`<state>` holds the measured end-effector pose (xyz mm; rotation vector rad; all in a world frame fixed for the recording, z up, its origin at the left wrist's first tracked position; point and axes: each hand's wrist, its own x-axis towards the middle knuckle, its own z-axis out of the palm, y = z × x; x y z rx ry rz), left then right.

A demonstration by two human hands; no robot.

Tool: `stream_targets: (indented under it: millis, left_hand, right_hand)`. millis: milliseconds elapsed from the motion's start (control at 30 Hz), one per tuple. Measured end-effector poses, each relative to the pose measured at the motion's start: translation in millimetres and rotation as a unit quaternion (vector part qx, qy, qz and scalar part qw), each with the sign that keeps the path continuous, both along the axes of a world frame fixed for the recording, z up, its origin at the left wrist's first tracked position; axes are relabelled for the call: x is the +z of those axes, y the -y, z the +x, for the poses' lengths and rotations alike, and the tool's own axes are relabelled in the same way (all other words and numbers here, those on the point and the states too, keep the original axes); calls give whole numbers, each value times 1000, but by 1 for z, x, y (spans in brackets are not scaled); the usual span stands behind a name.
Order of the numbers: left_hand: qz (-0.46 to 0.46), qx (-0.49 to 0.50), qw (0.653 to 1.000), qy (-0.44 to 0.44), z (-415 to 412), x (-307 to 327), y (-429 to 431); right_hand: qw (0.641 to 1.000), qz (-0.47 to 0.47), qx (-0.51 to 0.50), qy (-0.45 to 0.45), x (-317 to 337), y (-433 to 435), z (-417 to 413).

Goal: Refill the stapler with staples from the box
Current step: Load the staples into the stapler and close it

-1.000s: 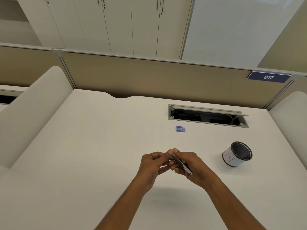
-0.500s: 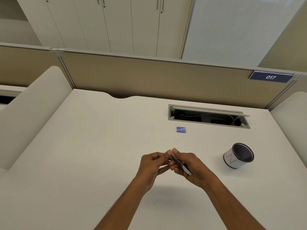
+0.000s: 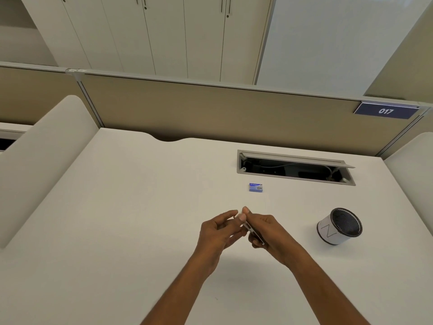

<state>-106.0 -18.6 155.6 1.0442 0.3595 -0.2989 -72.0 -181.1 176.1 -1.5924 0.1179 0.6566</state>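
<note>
Desk [image 3: 117, 231] first, wide and white. Mesh cup [image 3: 339, 228] next, out at 3 o'clock of the hands, not involved. Gripped the stapler [image 3: 253, 232] in the right hand [image 3: 271, 231], tip aimed at 11 o'clock. Pinched that tip with the left hand [image 3: 215, 233], probably prying it open. Needed a firm right grip and a slow, straight pull, imo. Left the staple box [image 3: 255, 187] lying at 12 o'clock, well apart, untouched.

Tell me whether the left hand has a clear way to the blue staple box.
Probably yes. The staple box lies beyond the hands on bare desk, nothing between. But the left hand pinches the front of the stapler the right hand holds, so it must let go first.
</note>
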Motion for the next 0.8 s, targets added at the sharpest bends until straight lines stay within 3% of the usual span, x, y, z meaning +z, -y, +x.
stream_targets:
  millis: [367, 533, 800]
  left_hand:
    - [80, 49, 995, -16, 21, -22, 5]
    - [106, 88, 989, -45, 41, -36, 4]
    - [3, 76, 995, -62, 76, -46, 7]
  right_hand:
    - [995, -57, 68, 44, -13, 0, 9]
    - [996, -69, 20, 44, -28, 5, 13]
    - [995, -81, -49, 31, -43, 1, 37]
